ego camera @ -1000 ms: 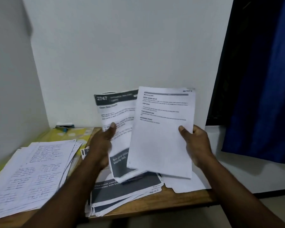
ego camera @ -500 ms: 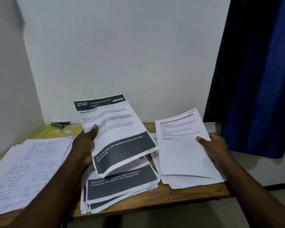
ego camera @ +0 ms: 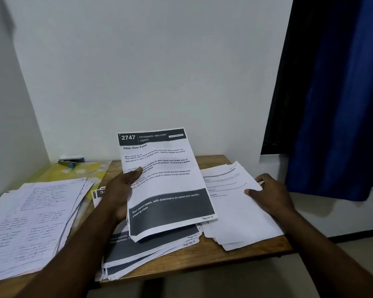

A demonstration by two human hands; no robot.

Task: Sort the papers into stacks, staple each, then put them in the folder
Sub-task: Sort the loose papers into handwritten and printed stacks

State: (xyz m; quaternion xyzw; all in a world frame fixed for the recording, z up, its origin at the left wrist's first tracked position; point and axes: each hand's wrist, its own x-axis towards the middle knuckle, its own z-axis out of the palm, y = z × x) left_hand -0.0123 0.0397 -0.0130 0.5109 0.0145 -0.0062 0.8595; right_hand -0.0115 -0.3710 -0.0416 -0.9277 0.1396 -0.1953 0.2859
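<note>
1. My left hand grips the 2747 sheet by its left edge, thumb across the print and fingers behind. The sheet is lifted and tilted up toward me, above the printed pile.
2. My right hand pinches the right edge of the white stack, thumb on top, fingers curled at the edge. I can't tell how many sheets it has. The stack lies flat at the right end of the table.
3. My read of the step: sorting, deciding which stack the 2747 sheet joins. Its dark header and dark footer band match the printed pile under it, so I'd drop it there, not on the white stack.
4. To do it well, I'd check the handwritten page number at the bottom corner first and lay the sheet flat. Then I'd square the pile: it's fanned, corners splayed, and stapling wants flush edges.
5. It's thin office paper, floppy, and the sheet bows at its free lower edge. A one-edge grip lets it sag, so I'd lower it slowly.
6. The handwritten pile is at the left, loose and also fanned.
7. The yellow folder lies flat behind that pile and looks glossy. A dark stapler is at its far edge by the wall. Both are well apart from my hands.
</note>
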